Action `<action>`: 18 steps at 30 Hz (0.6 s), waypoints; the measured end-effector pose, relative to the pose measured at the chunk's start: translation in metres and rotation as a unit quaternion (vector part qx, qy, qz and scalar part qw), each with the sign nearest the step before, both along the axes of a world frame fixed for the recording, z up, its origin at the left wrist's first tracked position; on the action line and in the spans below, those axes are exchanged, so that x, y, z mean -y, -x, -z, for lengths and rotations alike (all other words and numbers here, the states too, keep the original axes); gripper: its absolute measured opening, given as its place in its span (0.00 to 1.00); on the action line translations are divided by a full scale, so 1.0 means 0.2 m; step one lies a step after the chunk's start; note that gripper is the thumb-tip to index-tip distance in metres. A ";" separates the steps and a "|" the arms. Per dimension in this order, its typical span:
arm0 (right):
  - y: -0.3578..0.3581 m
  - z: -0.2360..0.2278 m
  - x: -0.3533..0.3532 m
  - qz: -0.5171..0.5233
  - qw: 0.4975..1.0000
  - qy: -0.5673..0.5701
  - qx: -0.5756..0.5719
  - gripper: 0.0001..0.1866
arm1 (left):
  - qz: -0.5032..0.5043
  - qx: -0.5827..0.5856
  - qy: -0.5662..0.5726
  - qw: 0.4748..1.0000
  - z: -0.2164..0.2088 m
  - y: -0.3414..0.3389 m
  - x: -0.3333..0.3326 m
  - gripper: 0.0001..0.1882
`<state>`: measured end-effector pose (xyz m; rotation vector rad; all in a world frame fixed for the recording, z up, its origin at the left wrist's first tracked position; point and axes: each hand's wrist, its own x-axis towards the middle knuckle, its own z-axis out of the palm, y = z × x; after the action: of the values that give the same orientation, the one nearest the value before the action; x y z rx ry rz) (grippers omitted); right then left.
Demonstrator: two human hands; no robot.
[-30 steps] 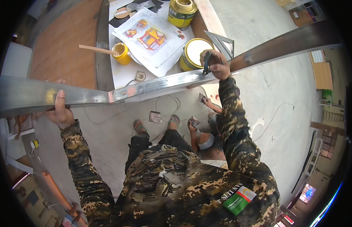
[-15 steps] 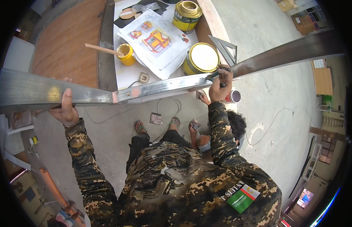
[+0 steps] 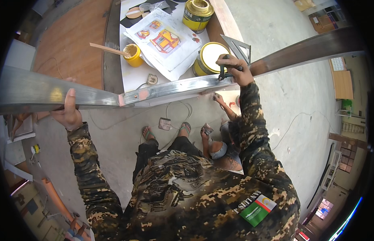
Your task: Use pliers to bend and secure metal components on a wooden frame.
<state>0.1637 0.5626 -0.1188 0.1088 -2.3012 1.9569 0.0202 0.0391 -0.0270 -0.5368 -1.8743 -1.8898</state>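
A long metal tube (image 3: 171,88) runs across in front of me, silvery at the left and middle and brownish at the right. A pinkish patch marks a joint on it left of centre. My left hand (image 3: 68,112) is closed round its left part from below, thumb up the near face and fingertips showing behind. In my right hand (image 3: 239,70) is a dark tool that looks like pliers (image 3: 222,74), its lower end at the tube's upper face right of the middle. The fingers partly hide the tool.
Beyond the tube, a white-topped table holds printed sheets (image 3: 167,44), a yellow tub (image 3: 132,56) with a stick, two paint cans (image 3: 205,60), a tape measure (image 3: 152,78) and a triangular square (image 3: 240,49). A person (image 3: 225,140) crouches below my right arm. A cord (image 3: 191,110) trails across the floor.
My right hand has shifted right and slightly up, tilting the pliers more upright over the tube. The left hand keeps its hold. The crouching person has moved a little left.
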 end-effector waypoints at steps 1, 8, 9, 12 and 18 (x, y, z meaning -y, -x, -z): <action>-0.03 -0.01 0.03 0.053 0.999 -0.001 0.011 0.25 | 0.000 0.001 0.003 1.000 -0.01 0.00 -0.02 0.29; -0.17 0.18 0.40 0.432 0.878 -0.109 -0.173 0.28 | 0.010 -0.005 -0.034 0.999 -0.04 -0.03 -0.07 0.30; -0.17 0.20 0.43 0.464 0.858 -0.116 -0.189 0.26 | 0.011 -0.003 -0.035 0.999 -0.04 -0.03 -0.07 0.30; -0.14 0.22 0.38 0.437 0.846 -0.212 -0.218 0.18 | 0.002 -0.001 0.000 1.000 -0.04 -0.03 -0.05 0.30; 0.01 0.02 0.07 0.088 0.986 -0.115 -0.079 0.10 | 0.016 0.022 -0.034 0.999 -0.02 -0.01 -0.05 0.29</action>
<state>0.1624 0.5487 -0.1219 0.0744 -2.3339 1.5386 0.0225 0.0492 -0.0230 -0.5101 -1.8314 -1.9950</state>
